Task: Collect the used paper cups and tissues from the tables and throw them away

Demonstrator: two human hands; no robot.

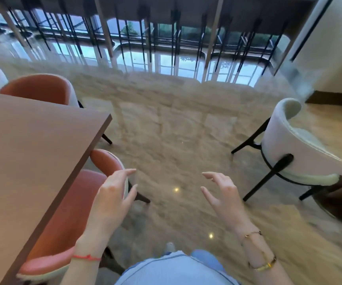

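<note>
Reaching forward over the glossy floor (166, 140), the left hand (114, 194) and right hand (221, 194) held nothing, fingers loosely spread; a brown table (22, 151) stood left.

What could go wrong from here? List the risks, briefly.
1. The black splayed leg of the nearest orange upholstered chair juts into the walkway beside the person's path, so a foot could catch it.
2. The glossy beige marble floor looks slick, and the blurred view suggests quick walking, so slipping is possible.
3. Both the left hand and right hand are empty, and no cups or tissues are visible.
</note>
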